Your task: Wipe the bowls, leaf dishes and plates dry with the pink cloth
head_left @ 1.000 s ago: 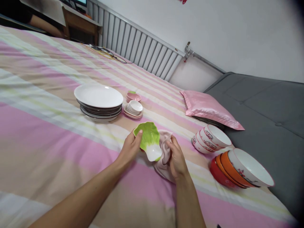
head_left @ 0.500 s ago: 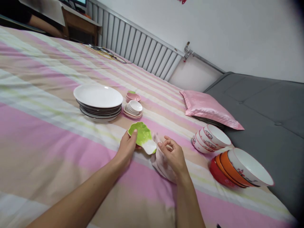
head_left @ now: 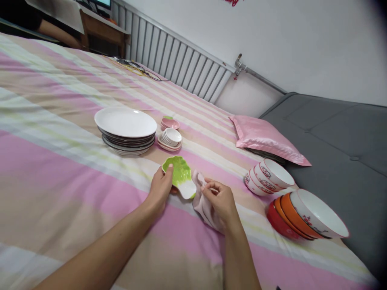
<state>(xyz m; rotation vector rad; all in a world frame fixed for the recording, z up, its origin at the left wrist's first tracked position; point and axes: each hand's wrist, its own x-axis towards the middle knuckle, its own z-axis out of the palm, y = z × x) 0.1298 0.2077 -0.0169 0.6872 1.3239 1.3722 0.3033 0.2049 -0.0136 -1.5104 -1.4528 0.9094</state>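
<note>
Two bare hands work over a striped bedspread (head_left: pixel 99 233). Between the thumb and fingers of the left hand (head_left: pixel 159 187) is a small cabbage-shaped dish (head_left: pixel 181 171), green at its leafy end and white at its stem; the thumb presses on the inner face near the rim, while the other fingers go underneath and are mostly hidden. The dish's white end points toward the right hand (head_left: pixel 222 201), whose thumb and forefinger pinch a fold of pale pink cloth (head_left: pixel 205 205), the rest of it hanging below that palm. Cloth and dish meet or nearly meet at the dish's stem end; which of the two cannot be told. Beyond the left hand, to its left, stands a stack of plates (head_left: pixel 125 123) with a broad white one on top. Just right of that stack, past the dish, sit small white bowls (head_left: pixel 172 136) nested on pink dishes (head_left: pixel 169 148), with pink bowls (head_left: pixel 171 123) right behind them. To the right of the right hand are two more stacks: white patterned bowls (head_left: pixel 269 177) farther off, and larger red, orange and white bowls (head_left: pixel 314 213) nearer. Past these lie a pink satin pillow (head_left: pixel 266 135) and a grey padded headboard (head_left: pixel 329 133).
</note>
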